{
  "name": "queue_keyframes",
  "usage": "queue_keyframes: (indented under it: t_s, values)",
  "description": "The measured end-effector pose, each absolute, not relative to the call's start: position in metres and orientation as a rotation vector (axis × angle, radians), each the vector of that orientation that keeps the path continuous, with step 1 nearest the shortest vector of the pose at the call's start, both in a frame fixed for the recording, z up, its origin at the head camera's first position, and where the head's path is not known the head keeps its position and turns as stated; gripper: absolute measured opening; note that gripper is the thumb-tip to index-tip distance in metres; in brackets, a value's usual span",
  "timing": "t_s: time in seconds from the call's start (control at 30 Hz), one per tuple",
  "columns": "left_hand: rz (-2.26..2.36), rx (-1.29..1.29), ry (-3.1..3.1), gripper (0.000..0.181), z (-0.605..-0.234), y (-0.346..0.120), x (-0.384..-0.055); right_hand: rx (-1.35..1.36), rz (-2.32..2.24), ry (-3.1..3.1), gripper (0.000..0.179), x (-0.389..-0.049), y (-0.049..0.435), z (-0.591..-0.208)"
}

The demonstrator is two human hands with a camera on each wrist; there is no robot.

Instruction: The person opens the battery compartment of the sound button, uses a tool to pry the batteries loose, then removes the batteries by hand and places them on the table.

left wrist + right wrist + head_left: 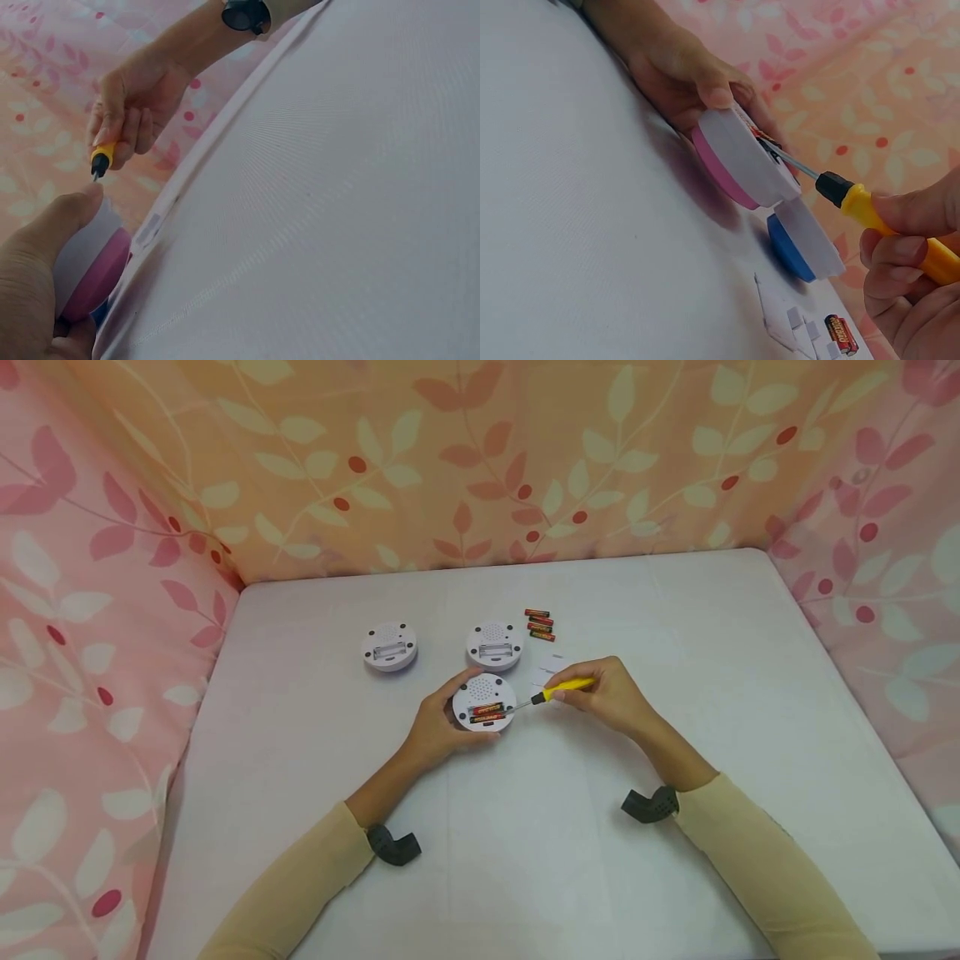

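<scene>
My left hand (438,724) grips a round white battery device (480,689) by its sides, thumb and fingers around the rim. Its speaker holes and battery bay face up, with two red-and-black batteries (486,712) lying in the bay. A pink band (721,170) runs round its lower side in the right wrist view. My right hand (603,693) holds a yellow-handled screwdriver (567,687) between thumb and fingers. Its metal shaft slants down to the left, the tip right at the end of the batteries. In the left wrist view, the left thumb (64,221) lies along the white rim.
Behind the held device sits a second one (495,646) with a blue underside, its bay bare. A third device (389,647) stands further left, bay also bare. Several loose batteries (540,625) lie at the back. Small white covers (550,665) lie beside the right hand.
</scene>
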State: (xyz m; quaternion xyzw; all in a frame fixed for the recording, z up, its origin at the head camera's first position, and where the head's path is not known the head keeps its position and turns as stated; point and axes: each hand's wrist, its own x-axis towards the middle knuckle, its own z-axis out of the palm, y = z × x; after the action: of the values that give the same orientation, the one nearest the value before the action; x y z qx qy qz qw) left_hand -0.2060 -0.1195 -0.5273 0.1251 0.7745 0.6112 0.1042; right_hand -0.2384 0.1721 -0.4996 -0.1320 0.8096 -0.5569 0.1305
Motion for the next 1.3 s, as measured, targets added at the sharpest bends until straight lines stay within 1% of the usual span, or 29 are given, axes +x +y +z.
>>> queue_keyframes:
  t_s: [0.07,0.27,0.43,0.53,0.73,0.9,1.0,1.2,1.3]
  values:
    - [1.812,0.376,2.275,0.098,-0.530,-0.119,-0.207,-0.390,-1.612,2.349,0.013,-0.239,0.173,-0.500]
    - [1.848,0.425,2.265,0.102,-0.556,-0.122,-0.216,-0.453,-1.601,2.354,0.013,-0.240,0.176,-0.497]
    - [1.845,0.431,2.268,0.100,-0.559,-0.122,-0.216,-0.561,-1.518,2.445,0.013,-0.238,0.176,-0.490]
    - [1.839,0.450,2.280,0.099,-0.559,-0.122,-0.216,-0.690,-1.461,2.529,0.016,-0.233,0.175,-0.483]
    - [1.834,0.478,2.290,0.100,-0.559,-0.123,-0.216,-1.117,-1.311,2.692,0.022,-0.218,0.166,-0.466]
    - [1.824,0.477,2.296,0.100,-0.559,-0.123,-0.215,-1.294,-1.194,2.760,0.022,-0.209,0.159,-0.456]
    - [1.819,0.478,2.306,0.100,-0.558,-0.123,-0.215,-1.300,-1.165,2.791,0.023,-0.206,0.157,-0.452]
    - [1.811,0.480,2.310,0.099,-0.559,-0.124,-0.215,-1.147,-1.112,2.859,0.016,-0.204,0.159,-0.448]
    - [1.810,0.473,2.317,0.099,-0.559,-0.123,-0.215,-1.125,-1.123,2.868,0.015,-0.205,0.161,-0.446]
